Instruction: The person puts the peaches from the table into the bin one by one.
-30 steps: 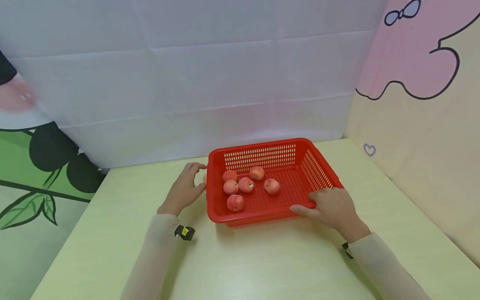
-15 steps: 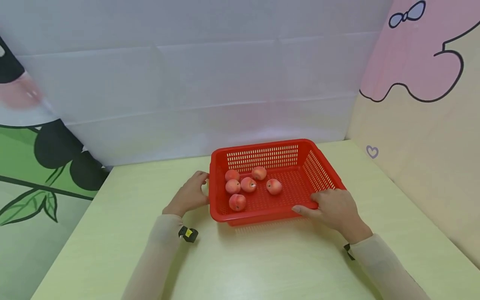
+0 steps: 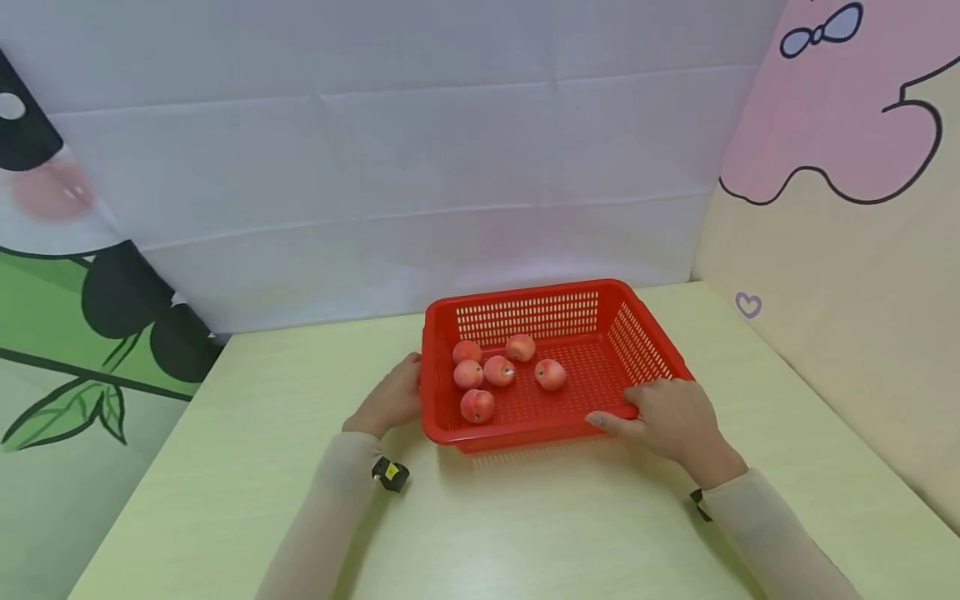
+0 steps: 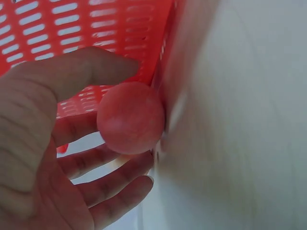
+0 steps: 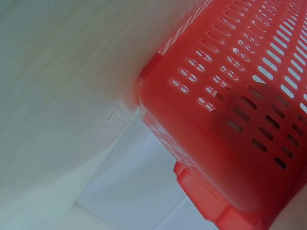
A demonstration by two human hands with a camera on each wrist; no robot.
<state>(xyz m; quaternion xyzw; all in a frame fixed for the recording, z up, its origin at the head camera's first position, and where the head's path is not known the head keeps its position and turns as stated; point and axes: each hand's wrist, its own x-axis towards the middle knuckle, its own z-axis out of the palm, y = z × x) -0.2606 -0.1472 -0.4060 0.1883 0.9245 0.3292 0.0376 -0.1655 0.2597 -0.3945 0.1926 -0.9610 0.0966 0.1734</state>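
A red plastic basket (image 3: pixel 525 432) with slotted walls stands on the table and holds several peaches (image 3: pixel 477 406), mostly in its left half. My right hand (image 3: pixel 671 421) grips the basket's near right corner, thumb along the front rim and fingers over the side. At the opposite end, my left hand (image 3: pixel 393 398) is low beside the basket wall, its fingertips hidden in the head view. The left wrist view shows a loose peach (image 4: pixel 130 118) by the basket, with thumb above it and spread, slightly bent fingers behind. A firm hold is not evident there.
A pale yellowish thing (image 4: pixel 122 160) shows partly between the left fingers. The light wooden table (image 3: pixel 480 533) meets a white sheet (image 3: pixel 420 167) behind the basket and a cartoon-printed wall (image 3: pixel 840 275) on the right.
My left hand has moved right and slightly down, closer to the basket's left wall; a pale thing seen there earlier is now hidden. The right hand keeps its grip on the rim.
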